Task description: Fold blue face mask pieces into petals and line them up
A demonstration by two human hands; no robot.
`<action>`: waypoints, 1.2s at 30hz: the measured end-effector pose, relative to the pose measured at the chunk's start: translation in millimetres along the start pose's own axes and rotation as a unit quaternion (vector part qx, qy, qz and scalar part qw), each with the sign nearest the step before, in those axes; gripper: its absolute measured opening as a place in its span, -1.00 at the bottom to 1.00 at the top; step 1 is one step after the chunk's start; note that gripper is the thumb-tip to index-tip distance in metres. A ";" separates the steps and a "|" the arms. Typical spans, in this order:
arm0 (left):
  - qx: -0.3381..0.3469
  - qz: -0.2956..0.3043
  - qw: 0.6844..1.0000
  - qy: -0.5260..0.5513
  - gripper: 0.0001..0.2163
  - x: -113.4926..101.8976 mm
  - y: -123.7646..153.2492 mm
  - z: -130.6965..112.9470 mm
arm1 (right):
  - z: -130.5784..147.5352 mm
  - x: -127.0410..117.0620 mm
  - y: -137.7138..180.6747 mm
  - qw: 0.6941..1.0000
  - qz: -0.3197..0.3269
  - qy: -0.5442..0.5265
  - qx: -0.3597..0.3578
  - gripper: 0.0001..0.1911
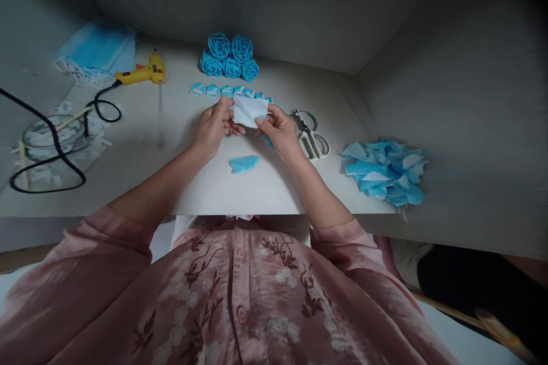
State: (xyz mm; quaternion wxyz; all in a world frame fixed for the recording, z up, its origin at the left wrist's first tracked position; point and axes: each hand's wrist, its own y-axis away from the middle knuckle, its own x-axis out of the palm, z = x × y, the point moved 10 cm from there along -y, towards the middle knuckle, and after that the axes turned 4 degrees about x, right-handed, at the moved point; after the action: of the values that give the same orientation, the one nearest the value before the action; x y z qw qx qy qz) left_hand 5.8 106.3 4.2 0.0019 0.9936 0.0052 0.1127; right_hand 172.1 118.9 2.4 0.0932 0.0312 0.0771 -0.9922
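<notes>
A small white rectangle of mask fabric (pixel 249 111) is held up between my hands over the table. My left hand (pixel 215 124) pinches its left edge, and my right hand (pixel 277 128) grips the right edge with the thumb lying on its face. Just beyond the fabric runs a row of small folded blue-and-white pieces (pixel 226 90), its right end partly hidden by my hands. Nearer my body a loose blue scrap (pixel 244 163) lies flat. Scissors with pale handles (pixel 315 145) rest right of my right hand.
Several blue rolled fabric roses (pixel 232 56) are stacked at the back. A yellow glue gun (pixel 145 71) and a pile of blue face masks (pixel 100 48) lie back left. A black cord (pixel 60 148) loops over tape and scraps at left. Crumpled blue fabric (pixel 385 171) sits by the right wall.
</notes>
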 end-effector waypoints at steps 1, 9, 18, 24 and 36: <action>-0.004 0.001 1.000 0.001 -0.40 -0.1 -0.2 0.7 | 0.0 -0.4 -0.2 1.000 0.000 -0.001 -0.002 -0.22; -0.059 0.068 0.993 0.071 -0.59 10.2 -1.3 12.1 | 0.6 3.0 0.9 1.000 0.017 -0.006 -0.009 -0.27; -0.077 0.061 0.991 0.086 -0.80 7.8 0.5 11.2 | -3.5 -3.6 0.3 0.999 0.018 0.032 -0.003 -0.21; -0.064 0.045 0.992 0.095 -0.78 6.0 0.5 2.6 | 19.2 -21.2 0.2 0.987 -0.020 0.122 -0.103 -0.29; -0.083 0.078 0.989 0.090 -0.80 14.5 7.3 1.4 | 49.1 -2.5 12.7 0.958 0.010 0.220 -0.185 -0.69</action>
State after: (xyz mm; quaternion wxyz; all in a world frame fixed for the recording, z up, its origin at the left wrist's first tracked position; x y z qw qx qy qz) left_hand 20.4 99.2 6.1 0.0754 0.9732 -0.0811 0.2016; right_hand 174.7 99.2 49.2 0.0876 0.2320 0.2781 -0.9280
